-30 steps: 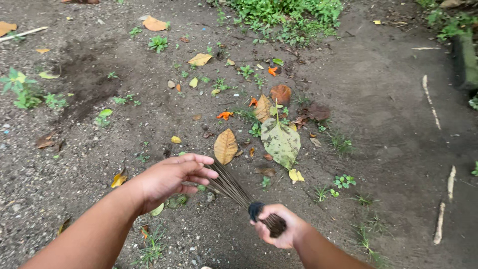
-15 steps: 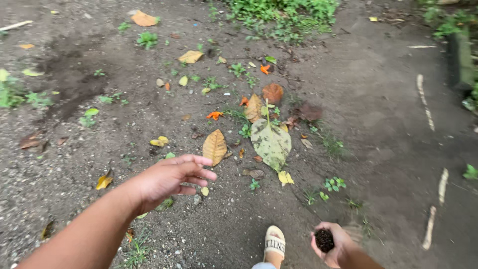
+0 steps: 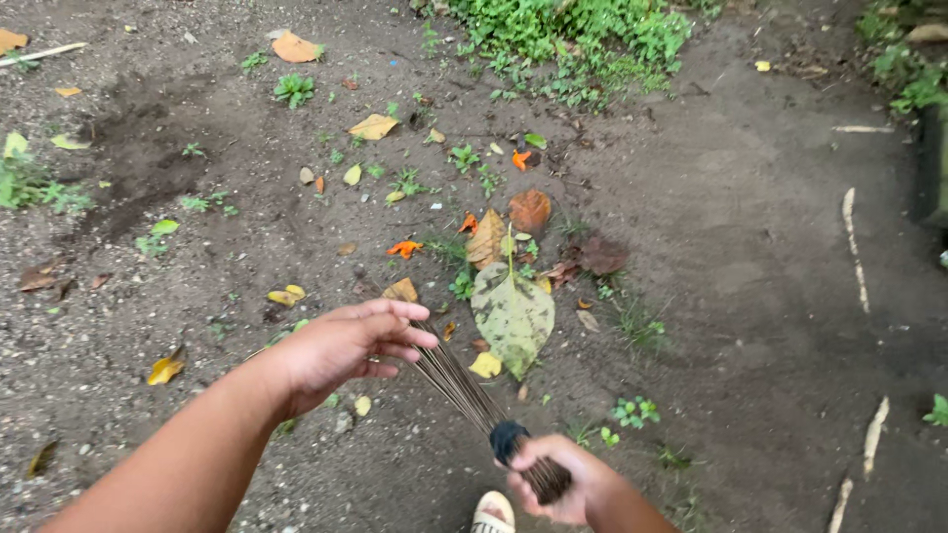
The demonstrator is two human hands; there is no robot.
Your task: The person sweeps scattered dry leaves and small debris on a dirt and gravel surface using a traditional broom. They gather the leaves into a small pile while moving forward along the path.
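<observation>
The right hand (image 3: pixel 559 481) was clamped around the bound handle end of a stick broom (image 3: pixel 472 395), a bundle of thin brown ribs tied with a dark band just above the fist. The ribs ran from that grip up toward the left hand (image 3: pixel 341 343), which hovered over the broom's far end with its fingers spread and loosely curled, gripping nothing; whether the fingertips touched the ribs could not be told. The broom's tip lay under that hand, just beside the large pale green leaf (image 3: pixel 513 314) on the bare dirt ground (image 3: pixel 750 257).

Beside the large leaf's upper edge lay a tan dry leaf (image 3: pixel 486 238) and a round orange-brown leaf (image 3: pixel 530 209), with a small orange leaf (image 3: pixel 404 248) near them. A small yellow leaf (image 3: pixel 485 365) touched the large leaf's lower edge. A sandalled foot (image 3: pixel 493 512) stood just beside the right hand. No container showed anywhere around the large leaf. A patch of green weeds (image 3: pixel 573 39) grew well beyond it.
</observation>
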